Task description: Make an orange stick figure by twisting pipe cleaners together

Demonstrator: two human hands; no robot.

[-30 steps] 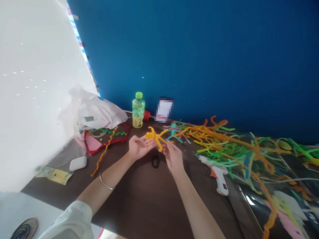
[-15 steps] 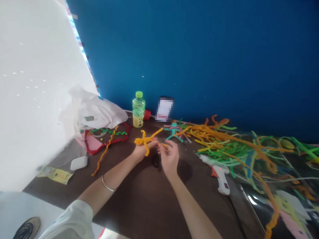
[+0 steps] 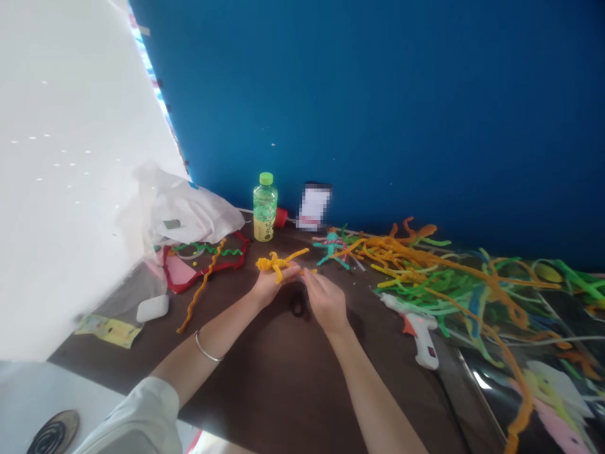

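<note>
Held above the dark table, a yellow-orange pipe-cleaner figure [image 3: 271, 262] has a coiled body and several thin limbs sticking out. My left hand [image 3: 273, 285] is closed round its lower part, palm toward the middle. My right hand [image 3: 326, 301] meets it from the right, its fingers pinched on a limb end of the same figure that pokes out by the fingertips. Beneath the hands lies a small dark ring-shaped thing [image 3: 297, 305]. Behind them sits a teal pipe-cleaner figure [image 3: 332, 244].
Pipe cleaners [image 3: 425, 265] heap at the right, beside a white glue gun [image 3: 423, 337] with a cord. A green-capped bottle [image 3: 265, 211] and a phone [image 3: 314, 207] stand by the blue wall. Left are a white case [image 3: 152, 308], a yellow packet [image 3: 108, 331] and a plastic bag [image 3: 193, 211].
My right hand has turned, its fingers coming together and hiding more of the pipe-cleaner limb. The figure in my left hand has tilted slightly.
</note>
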